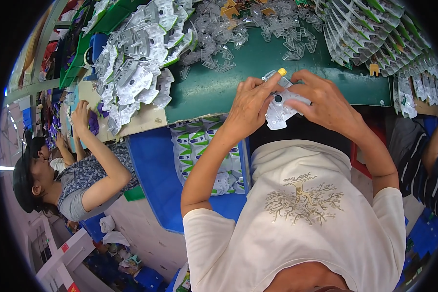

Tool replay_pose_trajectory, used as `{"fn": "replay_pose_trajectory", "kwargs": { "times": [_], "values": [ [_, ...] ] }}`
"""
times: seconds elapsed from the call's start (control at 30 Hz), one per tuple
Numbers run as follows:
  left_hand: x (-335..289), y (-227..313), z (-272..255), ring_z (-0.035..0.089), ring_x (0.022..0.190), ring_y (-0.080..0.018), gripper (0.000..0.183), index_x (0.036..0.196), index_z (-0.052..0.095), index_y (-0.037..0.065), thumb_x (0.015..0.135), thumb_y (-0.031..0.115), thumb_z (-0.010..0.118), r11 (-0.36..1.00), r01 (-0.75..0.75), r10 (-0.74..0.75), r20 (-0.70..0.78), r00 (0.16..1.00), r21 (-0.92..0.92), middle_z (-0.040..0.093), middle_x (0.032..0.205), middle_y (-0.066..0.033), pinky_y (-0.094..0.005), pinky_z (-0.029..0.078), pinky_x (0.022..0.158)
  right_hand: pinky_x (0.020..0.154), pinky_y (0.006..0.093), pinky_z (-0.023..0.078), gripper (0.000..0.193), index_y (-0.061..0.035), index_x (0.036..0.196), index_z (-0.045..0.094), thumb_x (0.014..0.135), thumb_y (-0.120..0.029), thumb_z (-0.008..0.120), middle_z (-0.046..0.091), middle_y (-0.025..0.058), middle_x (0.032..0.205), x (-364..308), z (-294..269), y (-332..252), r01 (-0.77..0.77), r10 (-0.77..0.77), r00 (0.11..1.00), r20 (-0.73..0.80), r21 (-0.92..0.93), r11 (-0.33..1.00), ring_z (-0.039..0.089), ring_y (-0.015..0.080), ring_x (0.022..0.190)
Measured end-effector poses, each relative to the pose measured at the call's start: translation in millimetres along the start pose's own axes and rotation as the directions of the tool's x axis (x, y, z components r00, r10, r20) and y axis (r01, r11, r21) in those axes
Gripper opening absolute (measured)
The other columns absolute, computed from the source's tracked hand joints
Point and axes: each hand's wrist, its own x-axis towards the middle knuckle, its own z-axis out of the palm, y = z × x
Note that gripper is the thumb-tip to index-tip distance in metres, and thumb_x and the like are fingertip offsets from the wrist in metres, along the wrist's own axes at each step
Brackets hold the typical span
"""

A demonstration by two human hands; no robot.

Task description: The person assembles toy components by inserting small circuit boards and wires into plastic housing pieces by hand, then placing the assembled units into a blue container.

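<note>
- A co-worker's hand point(81, 113) reaches toward the heap of clear blister shells point(136, 63) on the green bench point(214, 87).
- The left hand point(248, 104) closes its fingers on the blister pack point(280, 104), steadying it (held above the bench edge, close to the chest).
- The right hand point(321, 100) pinches the same pack, likely pressing its halves together.

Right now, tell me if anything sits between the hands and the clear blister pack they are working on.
Nothing visible does. The left hand and right hand both already grip the clear blister pack, held above the edge of the green table; fingers touch it directly.
</note>
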Motion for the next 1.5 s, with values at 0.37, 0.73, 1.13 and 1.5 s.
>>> {"fn": "replay_pose_trajectory", "kwargs": {
  "times": [0.37,0.73,1.13,1.5],
  "values": [
    [-3,2,4,0.052,0.095,-0.026,0.07,0.147,0.04,0.008,0.083,-0.005,0.062,0.999,0.037,-0.038,-0.033,0.999,-0.012,0.07,0.113,-0.0011,-0.0384,0.038,0.089,0.066,0.033,0.057,0.021,0.0004,0.098,0.07,0.077,0.003,0.07,0.069,0.0124,0.093,-23,14,-8,0.169,-0.155,0.972,-0.175,0.069,0.983,0.069,0.0268,0.081],
    [-6,-3,2,0.052,0.094,-0.0244,0.069,0.147,0.041,0.007,0.083,-0.004,0.063,0.998,0.044,-0.045,-0.036,0.998,-0.037,0.071,0.113,0.0005,-0.0374,0.038,0.091,0.058,0.0326,0.053,0.026,-0.0036,0.096,0.07,0.072,0.006,0.071,0.066,0.0079,0.093,-22,36,-14,0.143,-0.12,0.964,-0.237,0.086,0.986,0.067,0.0223,0.072],
    [-5,6,5,0.06,0.1,-0.032,0.052,0.132,0.054,0.0,0.083,-0.003,0.067,0.992,0.095,-0.105,-0.126,0.986,-0.082,0.069,0.112,-0.0116,-0.0396,0.044,0.092,0.06,0.0282,0.049,0.016,-0.0027,0.102,0.057,0.088,0.001,0.063,0.061,0.0067,0.076,-57,41,15,-0.153,0.286,0.889,-0.357,0.355,0.922,0.062,0.0113,0.068],
    [29,24,27,0.062,0.097,-0.0289,0.042,0.125,0.059,0.0,0.084,-0.003,0.069,0.995,0.085,-0.09,-0.092,0.992,-0.058,0.067,0.108,-0.0143,-0.0371,0.049,0.086,0.052,0.0173,0.037,0.007,-0.0067,0.103,0.056,0.097,-0.005,0.056,0.056,-0.0042,0.074,-247,-114,101,-0.372,0.607,0.359,-0.709,0.487,0.79,0.048,0.0016,0.06]
  ]
}}
